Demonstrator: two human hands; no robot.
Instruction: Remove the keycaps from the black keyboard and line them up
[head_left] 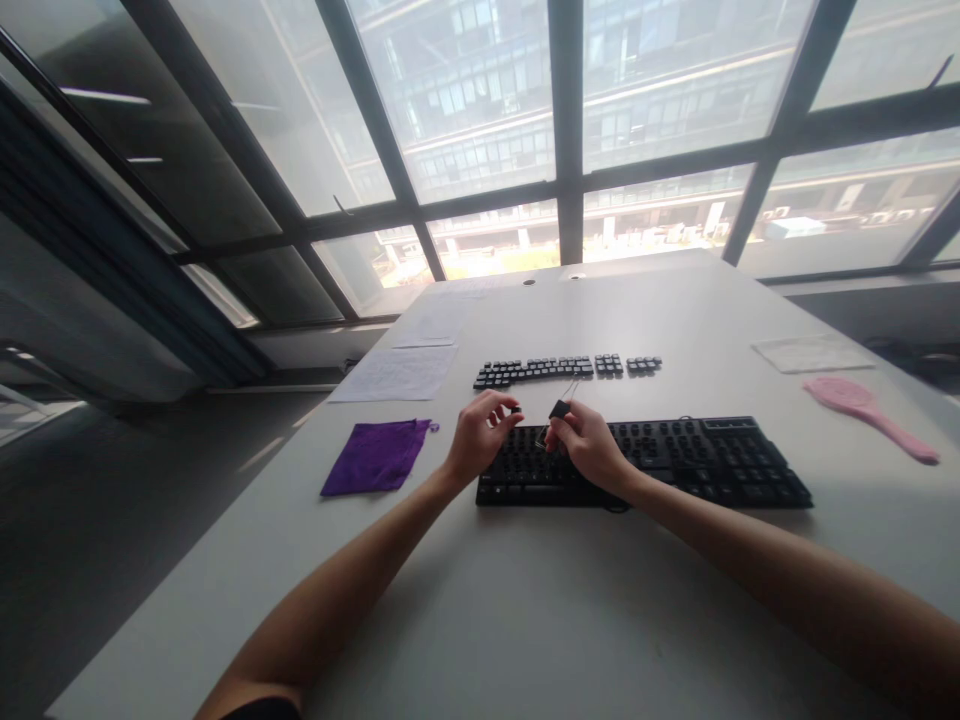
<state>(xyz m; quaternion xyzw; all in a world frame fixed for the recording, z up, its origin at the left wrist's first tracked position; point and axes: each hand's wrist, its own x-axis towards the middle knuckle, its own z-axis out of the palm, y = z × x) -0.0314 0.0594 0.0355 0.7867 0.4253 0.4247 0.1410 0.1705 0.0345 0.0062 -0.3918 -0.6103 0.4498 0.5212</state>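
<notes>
A black keyboard (697,455) lies across the white table, many of its key positions showing without caps. Above its left part, my left hand (482,432) pinches a small black keycap (516,409) between thumb and fingertips. My right hand (589,445) is closed around a keycap puller (559,409), which has a black body and thin wires sticking out. The two hands are a short gap apart. Behind them, removed keycaps (536,372) stand in rows, with smaller groups of keycaps (609,366) to the right.
Left of the keyboard lies a purple drawstring pouch (373,457), with paper sheets (397,373) behind it. A pink hairbrush (870,412) and a flat clear packet (814,354) rest on the right. The table's (600,610) left edge drops to the floor; windows stand beyond.
</notes>
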